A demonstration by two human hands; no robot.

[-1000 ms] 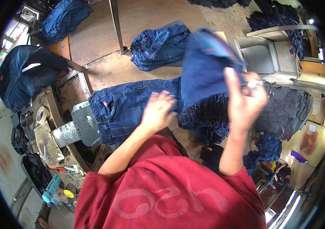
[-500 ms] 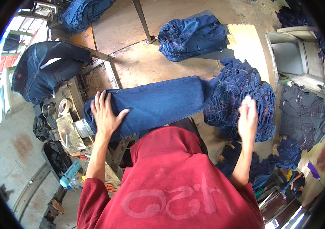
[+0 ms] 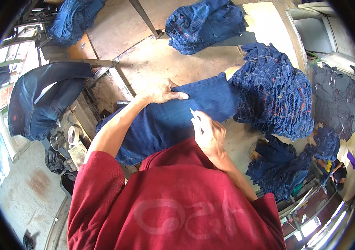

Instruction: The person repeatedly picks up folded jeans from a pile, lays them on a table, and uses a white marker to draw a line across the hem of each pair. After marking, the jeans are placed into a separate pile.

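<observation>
A dark blue denim trouser leg (image 3: 160,121) is stretched across in front of me, over my lap. My left hand (image 3: 160,92) grips its far edge, the thumb lying on top of the cloth and the fingers mostly hidden behind the edge. Pinched in my right hand (image 3: 208,131) is a small white pointed piece (image 3: 193,112), too small to name surely. Its tip is close over the middle of the leg; I cannot tell if it touches. Just right of the leg's hem rises a thick pile of denim pieces (image 3: 275,91) with loose threads along the edges.
Another stack of folded denim (image 3: 204,27) lies at the far side. Dark jeans (image 3: 46,93) drape over a support at the left, above a tape roll (image 3: 73,135). More denim (image 3: 279,164) and dark grey cloth (image 3: 337,102) lie to the right. A metal leg (image 3: 144,18) stands far ahead.
My left hand has gone from lying flat on the leg's left end to gripping its far edge. My right hand has come left from the pile to above the leg. The view has shifted.
</observation>
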